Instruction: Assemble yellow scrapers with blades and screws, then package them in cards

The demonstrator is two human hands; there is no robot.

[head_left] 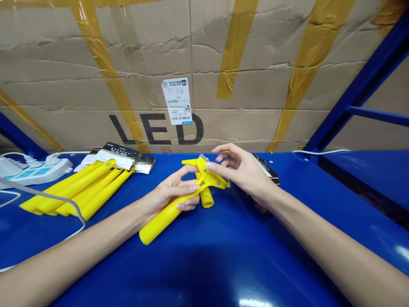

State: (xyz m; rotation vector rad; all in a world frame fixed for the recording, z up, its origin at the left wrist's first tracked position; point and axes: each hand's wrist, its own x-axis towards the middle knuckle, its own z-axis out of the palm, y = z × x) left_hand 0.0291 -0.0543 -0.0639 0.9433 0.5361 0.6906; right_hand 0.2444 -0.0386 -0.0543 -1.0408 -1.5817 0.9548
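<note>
My left hand (pixel 179 189) is closed round the neck of a yellow scraper (pixel 162 219), whose handle slants down to the left. The scraper's wide head carries small screws and a clear strip along its top edge. My right hand (pixel 239 168) has its thumb against this head, with its fingers bent behind and partly hidden. Behind the held scraper lies another yellow tool (pixel 207 198) on the blue table; its middle is covered by the scraper and my left hand.
Several yellow handles (pixel 86 187) lie at left, beside black-and-white packaging cards (pixel 118 155). A white power strip (pixel 47 170) with cables sits far left. More dark cards (pixel 270 172) lie behind my right hand. A large cardboard box (pixel 153 55) stands at the back, between blue metal posts (pixel 361 85).
</note>
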